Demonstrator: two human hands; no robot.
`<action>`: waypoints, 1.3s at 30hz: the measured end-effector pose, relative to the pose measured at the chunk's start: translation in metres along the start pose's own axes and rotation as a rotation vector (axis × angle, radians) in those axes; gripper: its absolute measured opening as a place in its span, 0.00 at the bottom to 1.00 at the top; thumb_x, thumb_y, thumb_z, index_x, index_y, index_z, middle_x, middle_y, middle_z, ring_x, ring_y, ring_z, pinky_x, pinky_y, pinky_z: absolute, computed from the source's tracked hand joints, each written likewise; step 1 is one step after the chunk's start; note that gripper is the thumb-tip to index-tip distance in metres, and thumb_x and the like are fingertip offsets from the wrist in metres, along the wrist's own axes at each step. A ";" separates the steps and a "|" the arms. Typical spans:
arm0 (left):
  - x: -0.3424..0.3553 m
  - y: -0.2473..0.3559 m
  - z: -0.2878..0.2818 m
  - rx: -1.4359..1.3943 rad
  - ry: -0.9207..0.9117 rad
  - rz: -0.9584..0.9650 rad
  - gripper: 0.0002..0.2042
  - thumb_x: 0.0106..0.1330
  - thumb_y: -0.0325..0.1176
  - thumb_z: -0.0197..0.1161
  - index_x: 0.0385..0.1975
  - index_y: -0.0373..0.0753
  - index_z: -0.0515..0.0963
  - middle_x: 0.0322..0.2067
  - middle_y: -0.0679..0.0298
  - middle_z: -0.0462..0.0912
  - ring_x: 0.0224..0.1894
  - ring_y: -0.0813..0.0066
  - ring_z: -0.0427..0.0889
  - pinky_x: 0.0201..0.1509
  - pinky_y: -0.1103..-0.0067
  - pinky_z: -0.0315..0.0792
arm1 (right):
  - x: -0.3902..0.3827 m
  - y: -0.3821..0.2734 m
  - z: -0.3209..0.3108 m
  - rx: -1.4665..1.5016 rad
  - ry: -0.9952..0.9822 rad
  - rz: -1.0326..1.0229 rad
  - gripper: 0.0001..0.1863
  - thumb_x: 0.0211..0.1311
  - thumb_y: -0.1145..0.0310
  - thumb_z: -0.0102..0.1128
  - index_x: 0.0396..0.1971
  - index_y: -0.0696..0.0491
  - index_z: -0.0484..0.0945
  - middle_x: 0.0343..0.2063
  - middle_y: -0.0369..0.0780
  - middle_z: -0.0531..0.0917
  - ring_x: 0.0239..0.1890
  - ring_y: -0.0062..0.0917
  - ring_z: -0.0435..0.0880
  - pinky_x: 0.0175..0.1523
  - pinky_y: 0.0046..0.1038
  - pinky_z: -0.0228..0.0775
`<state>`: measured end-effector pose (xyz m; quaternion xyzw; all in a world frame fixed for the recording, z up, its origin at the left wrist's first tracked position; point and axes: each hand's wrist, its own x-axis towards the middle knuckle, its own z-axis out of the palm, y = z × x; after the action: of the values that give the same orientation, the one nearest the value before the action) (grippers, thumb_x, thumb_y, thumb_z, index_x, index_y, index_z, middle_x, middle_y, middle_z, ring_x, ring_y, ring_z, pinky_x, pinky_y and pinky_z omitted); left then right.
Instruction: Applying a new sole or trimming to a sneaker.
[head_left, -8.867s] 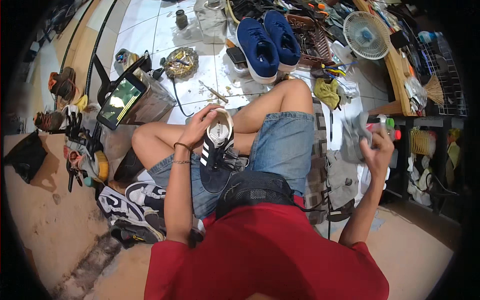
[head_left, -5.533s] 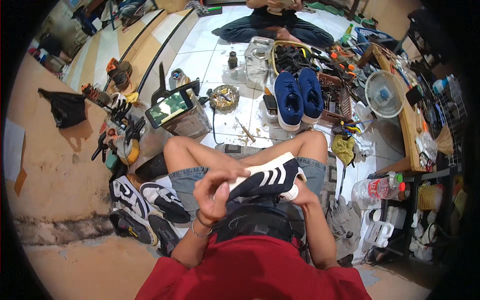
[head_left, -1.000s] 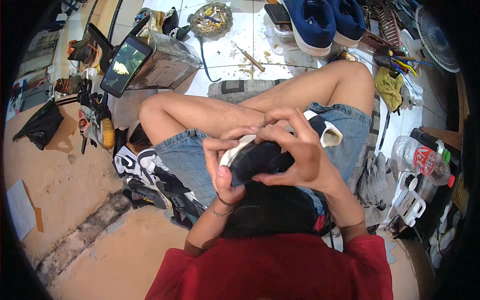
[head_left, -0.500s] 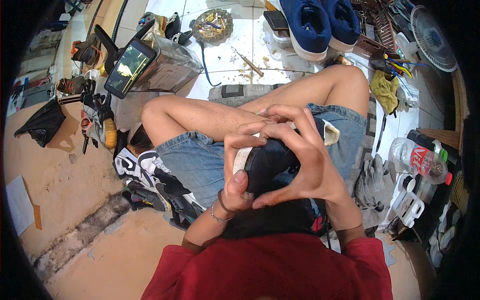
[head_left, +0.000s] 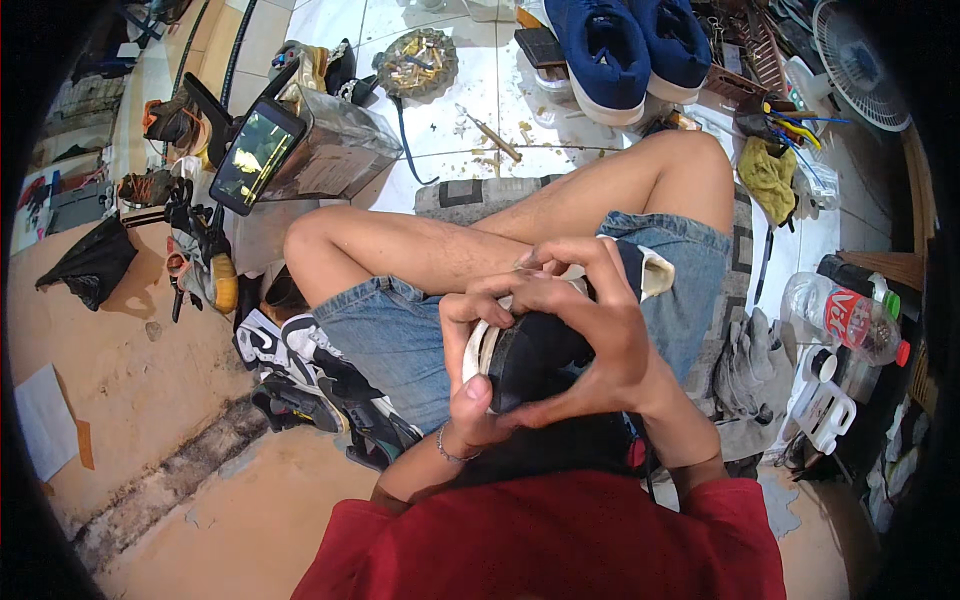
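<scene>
I grip a black shoe (head_left: 540, 360) with a white sole in both hands above my lap, its collar (head_left: 655, 270) toward the upper right. My left hand (head_left: 475, 370) wraps the sole edge at the toe, thumb on the white rim (head_left: 478, 345), where a narrow gap shows between pale layers. My right hand (head_left: 610, 340) arches over the upper, its fingertips near the left fingers and its thumb low along the shoe's near side.
Blue shoes (head_left: 600, 70), an ashtray (head_left: 415, 65) and a wooden-handled tool (head_left: 495, 140) lie ahead. A phone (head_left: 255, 155) leans on a metal can (head_left: 340, 150). Several shoes (head_left: 300, 370) lie left. At right are a plastic bottle (head_left: 840, 315), gray gloves (head_left: 750, 370) and a fan (head_left: 860, 70).
The shoe was turned from lying sideways to toe-toward-me earlier. In the last second my hands have shifted slightly right on it, and the white rim now shows a gap at the toe.
</scene>
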<state>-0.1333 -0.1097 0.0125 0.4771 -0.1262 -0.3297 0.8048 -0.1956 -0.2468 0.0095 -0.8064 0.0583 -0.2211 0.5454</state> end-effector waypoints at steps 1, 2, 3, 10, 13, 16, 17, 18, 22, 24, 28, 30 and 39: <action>0.000 0.001 -0.001 0.035 -0.013 -0.003 0.27 0.52 0.52 0.59 0.43 0.40 0.61 0.52 0.48 0.67 0.62 0.50 0.67 0.66 0.59 0.63 | -0.002 0.000 0.000 -0.011 0.016 -0.002 0.39 0.25 0.46 0.81 0.44 0.47 0.80 0.48 0.39 0.73 0.48 0.35 0.72 0.53 0.39 0.62; 0.000 0.001 -0.001 0.068 -0.026 -0.006 0.28 0.51 0.53 0.60 0.43 0.40 0.61 0.51 0.48 0.67 0.61 0.50 0.67 0.66 0.59 0.63 | -0.004 0.000 0.000 -0.012 0.014 -0.004 0.39 0.25 0.46 0.81 0.44 0.47 0.80 0.48 0.39 0.73 0.48 0.35 0.72 0.53 0.39 0.62; 0.001 -0.002 0.000 0.042 -0.029 0.000 0.28 0.50 0.53 0.60 0.43 0.41 0.60 0.50 0.47 0.67 0.61 0.49 0.67 0.66 0.59 0.63 | -0.007 0.000 -0.001 -0.029 0.011 -0.002 0.39 0.26 0.46 0.81 0.44 0.47 0.80 0.48 0.39 0.73 0.49 0.35 0.72 0.54 0.39 0.61; -0.013 -0.018 -0.016 0.262 -0.291 0.176 0.27 0.55 0.54 0.62 0.43 0.44 0.59 0.51 0.45 0.62 0.61 0.48 0.63 0.65 0.54 0.60 | -0.024 0.006 -0.012 -0.091 -0.043 -0.024 0.38 0.24 0.39 0.79 0.40 0.45 0.81 0.48 0.38 0.71 0.54 0.37 0.70 0.61 0.49 0.57; -0.012 -0.024 -0.016 0.301 -0.337 0.243 0.28 0.53 0.54 0.63 0.45 0.44 0.59 0.52 0.45 0.61 0.60 0.47 0.64 0.66 0.52 0.59 | -0.027 0.006 -0.018 -0.149 -0.038 -0.054 0.41 0.20 0.34 0.77 0.39 0.45 0.81 0.48 0.40 0.72 0.54 0.39 0.71 0.63 0.56 0.55; -0.011 -0.027 -0.014 0.365 -0.322 0.323 0.29 0.51 0.54 0.63 0.44 0.43 0.60 0.52 0.45 0.61 0.60 0.47 0.65 0.66 0.52 0.59 | -0.024 0.012 -0.027 -0.224 -0.071 -0.051 0.45 0.16 0.31 0.75 0.39 0.45 0.82 0.48 0.42 0.72 0.54 0.40 0.72 0.63 0.57 0.54; -0.010 -0.028 -0.014 0.428 -0.307 0.375 0.29 0.50 0.54 0.64 0.44 0.43 0.61 0.52 0.45 0.61 0.59 0.47 0.65 0.66 0.51 0.60 | -0.022 0.013 -0.033 -0.239 -0.099 -0.014 0.47 0.14 0.30 0.75 0.39 0.47 0.81 0.49 0.43 0.72 0.54 0.42 0.72 0.63 0.57 0.54; -0.009 -0.027 -0.013 0.419 -0.306 0.374 0.29 0.50 0.54 0.64 0.44 0.43 0.61 0.52 0.45 0.61 0.59 0.47 0.65 0.66 0.51 0.60 | -0.023 0.018 -0.034 -0.247 -0.102 -0.009 0.47 0.14 0.30 0.75 0.39 0.47 0.81 0.49 0.43 0.72 0.54 0.42 0.72 0.63 0.57 0.54; -0.011 -0.027 -0.012 0.336 -0.266 0.324 0.28 0.49 0.53 0.65 0.43 0.43 0.63 0.53 0.45 0.61 0.59 0.46 0.67 0.66 0.50 0.59 | -0.027 0.029 -0.034 -0.211 -0.118 -0.008 0.46 0.17 0.33 0.77 0.40 0.50 0.80 0.50 0.44 0.72 0.54 0.43 0.71 0.64 0.58 0.53; -0.013 -0.028 -0.016 0.298 -0.263 0.319 0.28 0.49 0.53 0.65 0.42 0.43 0.63 0.53 0.46 0.61 0.59 0.45 0.67 0.67 0.50 0.59 | -0.026 0.027 -0.032 -0.179 -0.152 0.004 0.46 0.17 0.36 0.79 0.40 0.51 0.79 0.50 0.43 0.72 0.54 0.42 0.72 0.65 0.58 0.52; -0.014 -0.026 -0.020 0.291 -0.289 0.318 0.27 0.49 0.53 0.66 0.40 0.42 0.65 0.50 0.49 0.60 0.60 0.43 0.66 0.68 0.48 0.55 | -0.036 0.033 -0.029 -0.148 -0.128 -0.026 0.42 0.23 0.38 0.79 0.41 0.49 0.80 0.46 0.39 0.76 0.52 0.36 0.74 0.66 0.57 0.49; -0.015 -0.023 -0.020 0.261 -0.294 0.288 0.26 0.48 0.52 0.66 0.39 0.40 0.67 0.49 0.49 0.59 0.61 0.42 0.65 0.70 0.46 0.51 | -0.039 0.036 -0.026 -0.121 -0.100 -0.013 0.40 0.26 0.38 0.78 0.40 0.48 0.81 0.45 0.37 0.77 0.51 0.34 0.76 0.66 0.56 0.49; -0.010 -0.024 -0.023 0.201 -0.251 0.303 0.28 0.47 0.53 0.68 0.39 0.43 0.65 0.46 0.51 0.62 0.57 0.42 0.68 0.66 0.43 0.58 | -0.048 0.047 -0.015 -0.051 0.002 -0.006 0.33 0.33 0.39 0.74 0.39 0.46 0.84 0.39 0.34 0.76 0.47 0.29 0.77 0.67 0.56 0.47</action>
<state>-0.1383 -0.0953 -0.0188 0.4858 -0.3280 -0.2478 0.7714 -0.2382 -0.2616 -0.0424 -0.8199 0.0619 -0.2221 0.5240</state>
